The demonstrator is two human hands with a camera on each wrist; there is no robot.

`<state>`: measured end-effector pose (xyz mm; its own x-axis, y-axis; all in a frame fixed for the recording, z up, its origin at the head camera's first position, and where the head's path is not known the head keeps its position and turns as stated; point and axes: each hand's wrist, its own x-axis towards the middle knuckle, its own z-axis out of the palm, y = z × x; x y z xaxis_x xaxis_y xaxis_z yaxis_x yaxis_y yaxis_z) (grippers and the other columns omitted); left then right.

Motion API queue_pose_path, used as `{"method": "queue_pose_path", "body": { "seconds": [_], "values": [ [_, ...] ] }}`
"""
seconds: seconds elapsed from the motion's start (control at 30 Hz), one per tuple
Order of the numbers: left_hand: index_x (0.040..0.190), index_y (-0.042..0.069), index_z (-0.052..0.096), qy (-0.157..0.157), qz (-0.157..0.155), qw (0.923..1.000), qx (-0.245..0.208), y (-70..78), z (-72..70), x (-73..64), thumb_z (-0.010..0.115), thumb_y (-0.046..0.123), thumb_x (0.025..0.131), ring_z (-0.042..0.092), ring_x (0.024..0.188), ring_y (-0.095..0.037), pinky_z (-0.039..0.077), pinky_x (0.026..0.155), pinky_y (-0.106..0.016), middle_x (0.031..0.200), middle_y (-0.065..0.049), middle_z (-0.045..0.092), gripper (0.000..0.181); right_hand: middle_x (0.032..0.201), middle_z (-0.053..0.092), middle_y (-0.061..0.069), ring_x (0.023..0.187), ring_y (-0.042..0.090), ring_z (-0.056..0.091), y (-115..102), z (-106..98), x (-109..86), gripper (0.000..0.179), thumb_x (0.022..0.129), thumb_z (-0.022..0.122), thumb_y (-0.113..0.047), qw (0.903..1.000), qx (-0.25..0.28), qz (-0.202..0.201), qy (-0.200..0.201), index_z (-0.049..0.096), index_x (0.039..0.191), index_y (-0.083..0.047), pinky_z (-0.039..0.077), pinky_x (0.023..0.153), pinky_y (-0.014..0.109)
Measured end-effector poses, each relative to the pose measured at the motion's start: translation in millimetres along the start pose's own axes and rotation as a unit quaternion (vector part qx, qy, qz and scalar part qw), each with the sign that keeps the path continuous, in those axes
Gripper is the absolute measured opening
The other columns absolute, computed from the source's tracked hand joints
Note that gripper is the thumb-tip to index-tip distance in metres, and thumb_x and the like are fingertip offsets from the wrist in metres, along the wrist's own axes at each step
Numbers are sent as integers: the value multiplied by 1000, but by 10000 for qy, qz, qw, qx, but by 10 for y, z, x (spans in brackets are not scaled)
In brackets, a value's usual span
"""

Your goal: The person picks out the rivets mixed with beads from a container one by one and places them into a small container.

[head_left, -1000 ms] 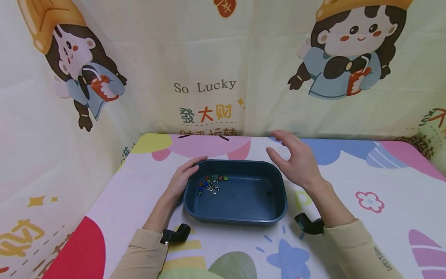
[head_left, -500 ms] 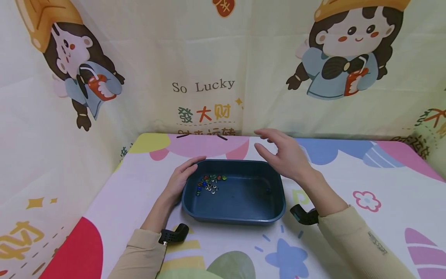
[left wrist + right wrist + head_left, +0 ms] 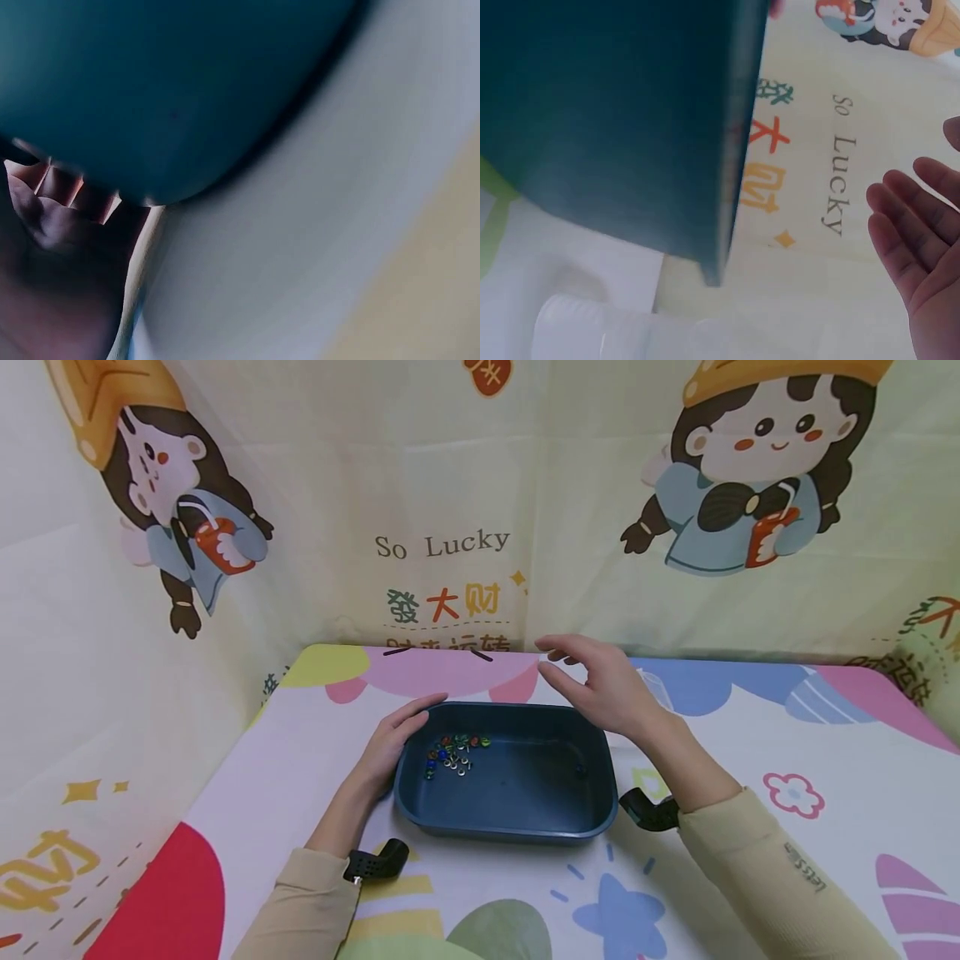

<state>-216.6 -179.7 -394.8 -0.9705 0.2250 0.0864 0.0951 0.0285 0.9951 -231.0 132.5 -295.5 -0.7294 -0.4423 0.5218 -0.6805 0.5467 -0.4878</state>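
A dark blue plastic tub (image 3: pixel 517 810) rests on the table, its long side facing me. Coloured glass marbles (image 3: pixel 460 742) lie in its back left corner beside several small silver ring-shaped metal pieces (image 3: pixel 457 764). One dark blue marble (image 3: pixel 580 770) sits apart toward the right end. My left hand (image 3: pixel 386 745) holds the tub's left end, thumb at the rim; in the left wrist view its fingers (image 3: pixel 64 187) meet the tub's wall. Raised by the back right corner, my right hand (image 3: pixel 603 683) has parted, gently bent fingers and nothing in them; the palm (image 3: pixel 941 315) shows bare in the right wrist view.
Behind my right wrist stands a clear plastic container (image 3: pixel 570 330), partly hidden in the head view. A patterned cloth (image 3: pixel 750 893) covers the table. Printed curtains (image 3: pixel 585 527) hang at the back and left side. Each wrist wears a black camera (image 3: pixel 378 860).
My right hand has moved left, from beside the tub's right end to over its back right corner, slowing lately. My left hand and the tub have stayed put.
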Motion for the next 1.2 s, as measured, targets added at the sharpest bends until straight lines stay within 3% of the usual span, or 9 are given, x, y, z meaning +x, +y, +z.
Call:
{"method": "queue_pose_path", "body": {
  "seconds": [0.43,0.8,1.03,1.2],
  "values": [
    [146,2,52,2,-31,10000,4,9,-2,2,41,15,109,42,140,-25,31,116,-43,150,-13,49,40,126,67,9,114,26,62,-134,12,171,38,99,66,-20,9994,215,148,-233,63,134,-5,51,94,50],
    [147,5,52,-85,-106,9999,-56,-20,12,14,40,22,110,44,139,-27,33,115,-44,150,-12,49,42,119,70,7,104,22,63,-125,180,256,31,98,67,-15,9977,588,-275,-218,67,127,-4,52,86,43],
    [148,6,50,-189,-132,9995,-210,-36,-3,12,40,25,110,44,139,-27,35,114,-42,151,-12,48,43,114,70,7,100,19,65,-146,327,306,28,97,68,-14,9936,916,-441,-481,68,123,-3,54,88,45],
    [148,6,50,-207,-116,9995,-224,-33,-1,10,39,25,110,45,138,-27,36,113,-42,150,-11,48,43,108,71,5,95,15,66,-138,448,320,28,98,67,-14,9909,1004,-463,-764,69,123,-3,56,83,39]
  ]
}}
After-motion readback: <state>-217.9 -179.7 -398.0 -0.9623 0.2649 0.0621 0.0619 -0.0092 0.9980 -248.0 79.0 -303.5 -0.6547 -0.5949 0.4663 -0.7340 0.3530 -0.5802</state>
